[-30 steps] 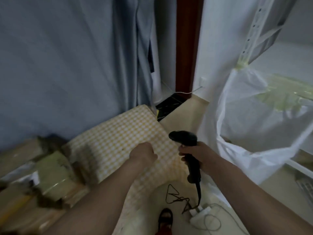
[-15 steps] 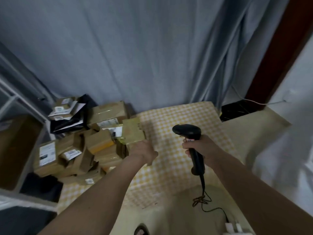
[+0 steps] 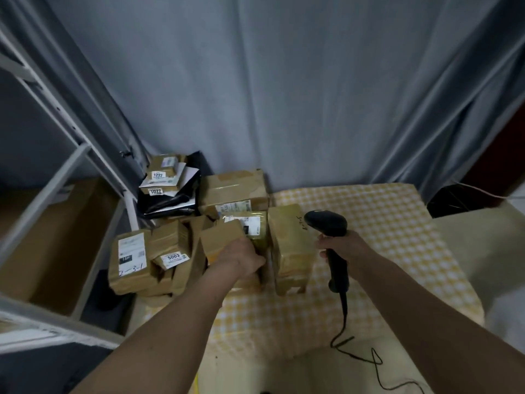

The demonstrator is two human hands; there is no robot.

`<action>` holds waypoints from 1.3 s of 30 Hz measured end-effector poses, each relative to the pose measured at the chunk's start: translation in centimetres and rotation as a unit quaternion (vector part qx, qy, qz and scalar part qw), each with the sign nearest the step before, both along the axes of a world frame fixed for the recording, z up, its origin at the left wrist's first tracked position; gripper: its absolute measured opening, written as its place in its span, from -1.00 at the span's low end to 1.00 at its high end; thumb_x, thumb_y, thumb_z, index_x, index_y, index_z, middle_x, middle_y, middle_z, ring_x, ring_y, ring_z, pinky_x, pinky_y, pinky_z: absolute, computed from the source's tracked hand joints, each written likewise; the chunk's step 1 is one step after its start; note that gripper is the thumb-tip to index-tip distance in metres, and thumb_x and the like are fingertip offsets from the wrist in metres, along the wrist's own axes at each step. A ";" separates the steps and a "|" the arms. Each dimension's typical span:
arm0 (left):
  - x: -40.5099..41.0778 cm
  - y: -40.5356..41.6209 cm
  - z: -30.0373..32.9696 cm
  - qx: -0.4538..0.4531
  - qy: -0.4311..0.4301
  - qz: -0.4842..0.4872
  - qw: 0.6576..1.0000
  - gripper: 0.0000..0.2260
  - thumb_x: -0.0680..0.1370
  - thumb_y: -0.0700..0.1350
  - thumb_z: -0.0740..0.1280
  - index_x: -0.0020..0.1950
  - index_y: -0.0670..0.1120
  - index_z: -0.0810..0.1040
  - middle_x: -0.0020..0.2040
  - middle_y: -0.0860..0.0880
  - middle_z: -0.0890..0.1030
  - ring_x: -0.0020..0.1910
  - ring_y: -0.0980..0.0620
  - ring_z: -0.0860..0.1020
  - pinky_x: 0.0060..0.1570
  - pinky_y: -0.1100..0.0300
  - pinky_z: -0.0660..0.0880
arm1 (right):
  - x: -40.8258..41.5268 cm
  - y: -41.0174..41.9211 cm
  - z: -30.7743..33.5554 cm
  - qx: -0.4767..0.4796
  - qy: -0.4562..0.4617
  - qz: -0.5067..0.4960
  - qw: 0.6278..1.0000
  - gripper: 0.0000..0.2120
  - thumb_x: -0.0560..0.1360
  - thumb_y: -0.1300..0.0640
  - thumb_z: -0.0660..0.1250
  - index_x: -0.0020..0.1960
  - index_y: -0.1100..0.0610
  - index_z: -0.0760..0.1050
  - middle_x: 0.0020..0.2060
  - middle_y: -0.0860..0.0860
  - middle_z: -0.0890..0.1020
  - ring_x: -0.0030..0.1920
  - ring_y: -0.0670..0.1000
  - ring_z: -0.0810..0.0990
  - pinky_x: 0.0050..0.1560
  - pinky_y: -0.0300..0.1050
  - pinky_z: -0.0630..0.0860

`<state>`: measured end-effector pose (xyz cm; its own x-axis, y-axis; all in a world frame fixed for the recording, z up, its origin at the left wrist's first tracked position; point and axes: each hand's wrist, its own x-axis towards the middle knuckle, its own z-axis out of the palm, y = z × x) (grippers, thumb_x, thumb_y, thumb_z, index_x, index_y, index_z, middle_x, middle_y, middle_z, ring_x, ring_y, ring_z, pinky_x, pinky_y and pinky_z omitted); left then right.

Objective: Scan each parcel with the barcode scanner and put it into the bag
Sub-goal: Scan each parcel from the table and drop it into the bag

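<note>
Several taped brown cardboard parcels are lying heaped at centre left on a yellow-and-white checked cloth (image 3: 383, 223), some bearing white labels, against a grey draped curtain (image 3: 284, 95). Left hand (image 3: 241, 255) is gripping a small plain box-shaped parcel (image 3: 220, 238), fingers curled round its near edge, at mid-frame. Right hand (image 3: 345, 247) is wrapping fully round the handle of a matte black barcode scanner (image 3: 326, 223), head pointing left, just beside a tall glossy tape-wrapped parcel (image 3: 289, 245); its thin cord (image 3: 345, 308) is trailing to lower right

left hand's fingers (image 3: 257, 261) hidden among parcels (image 3: 221, 240), scanner cable (image 3: 380, 373) cut off below, labels (image 3: 132, 251) unreadable
</note>
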<state>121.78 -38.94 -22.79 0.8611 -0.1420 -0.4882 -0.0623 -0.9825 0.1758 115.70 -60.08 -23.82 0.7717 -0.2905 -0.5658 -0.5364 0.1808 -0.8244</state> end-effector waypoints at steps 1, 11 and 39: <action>0.7 0.1 -0.4 -0.009 0.001 0.004 1.000 -0.70 0.52 0.04 0.28 -0.36 -0.08 0.45 -0.29 -0.04 0.52 -0.37 0.07 0.44 -0.45 0.21 0.29 | 0.7 0.3 -0.6 -0.003 0.004 -0.005 1.000 -0.89 0.37 0.45 0.39 -0.20 0.29 0.51 -0.33 0.15 0.49 -0.34 0.10 0.45 -0.26 -0.01 0.38; 4.2 -3.8 -3.6 -0.125 0.097 0.058 0.986 -0.34 0.46 0.06 0.45 0.45 -0.14 0.28 0.39 -0.11 0.38 0.34 -0.12 0.41 0.20 0.09 0.46 | 5.8 -1.1 -4.3 -0.003 0.073 -0.027 0.997 -0.91 0.36 0.35 0.42 -0.16 0.25 0.53 -0.27 0.16 0.50 -0.27 0.13 0.46 -0.21 0.00 0.39; 8.7 -6.9 -4.2 -0.326 0.094 0.354 0.872 0.20 0.00 0.19 0.57 0.52 -0.02 0.05 0.37 -0.15 0.41 0.31 -0.15 0.45 0.24 0.00 0.48 | 12.9 -3.8 -3.7 0.135 0.025 0.053 0.989 -0.90 0.40 0.36 0.43 -0.10 0.27 0.56 -0.22 0.18 0.65 -0.19 0.12 0.66 -0.09 -0.06 0.61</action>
<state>130.53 -45.79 -26.98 0.7591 0.0940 -0.6442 0.6094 -0.4505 0.6524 128.58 -63.86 -27.50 0.7587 -0.0429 -0.6500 -0.6032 0.3306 -0.7259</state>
